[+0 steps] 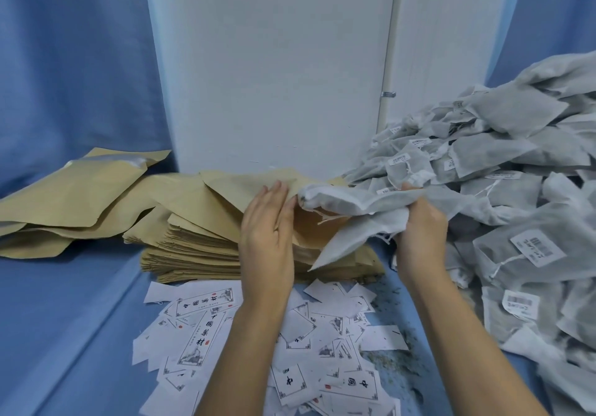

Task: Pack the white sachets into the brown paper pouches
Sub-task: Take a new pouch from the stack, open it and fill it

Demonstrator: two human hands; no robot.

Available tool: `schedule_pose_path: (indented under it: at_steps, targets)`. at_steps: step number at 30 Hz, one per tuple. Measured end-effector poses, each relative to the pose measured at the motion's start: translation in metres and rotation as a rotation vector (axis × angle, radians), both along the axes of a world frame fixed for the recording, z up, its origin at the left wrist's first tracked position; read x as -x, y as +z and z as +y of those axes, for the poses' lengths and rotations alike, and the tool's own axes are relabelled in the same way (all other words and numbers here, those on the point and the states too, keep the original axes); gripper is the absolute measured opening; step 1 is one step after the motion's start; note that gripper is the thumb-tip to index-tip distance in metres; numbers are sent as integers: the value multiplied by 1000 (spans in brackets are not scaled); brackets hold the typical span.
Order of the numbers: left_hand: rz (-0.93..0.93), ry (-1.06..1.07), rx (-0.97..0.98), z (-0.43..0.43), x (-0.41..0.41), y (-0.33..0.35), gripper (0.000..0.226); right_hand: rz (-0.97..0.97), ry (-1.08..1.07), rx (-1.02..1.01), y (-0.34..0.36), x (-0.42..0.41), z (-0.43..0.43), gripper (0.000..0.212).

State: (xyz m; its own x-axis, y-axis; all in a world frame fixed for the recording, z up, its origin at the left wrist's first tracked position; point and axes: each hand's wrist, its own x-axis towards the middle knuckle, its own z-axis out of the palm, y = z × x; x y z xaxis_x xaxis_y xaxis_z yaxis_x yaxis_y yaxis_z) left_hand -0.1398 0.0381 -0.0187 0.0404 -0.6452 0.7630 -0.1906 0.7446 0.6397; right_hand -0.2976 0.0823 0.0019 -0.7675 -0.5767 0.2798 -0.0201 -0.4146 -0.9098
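From the head camera, both forearms reach out over a table draped in blue cloth point(64, 335). The left hand point(267, 225) lies flat against the raised top brown paper pouch point(238, 186), its fingers point(275, 199) straight and close together, tips at the pouch's upper edge. The thumb is out of sight, so I cannot tell whether it hooks into the mouth.

The right hand point(419, 231) is curled tight round a bunch of white sachets point(348, 202). The bunch sticks out leftward from the fist, its far end touching the left fingertips right at the pouch's edge, and one sachet corner droops below the fist. Whether any of it is inside the pouch yet is hard to say from here.

Under the raised pouch sits a flat stack of pouches point(193, 251), with looser pouches point(74, 199) spread to the left. A big heap of sachets point(522, 157) fills the right side, just beside the right hand. Printed paper labels point(200, 306) lie scattered beneath the forearms. A white panel point(274, 60) stands behind.
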Motion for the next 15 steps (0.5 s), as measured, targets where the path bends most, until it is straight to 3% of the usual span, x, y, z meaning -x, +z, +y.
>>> schedule_pose_path:
  at_steps: [4, 10, 12, 15]
  targets:
    - [-78, -26, -60, -8, -1, -6, 36, -185, 18, 70, 3, 1, 1, 32]
    - [-88, -29, -79, -9, 1, -6, 35, -186, 105, 134, 2, -1, -1, 37]
    - [-65, -16, -75, -8, 2, -3, 34, -80, 24, 111, -2, 0, 1, 41]
    - [-19, -35, -87, -7, 5, 1, 35, 317, -136, 42, -15, -2, 6, 50]
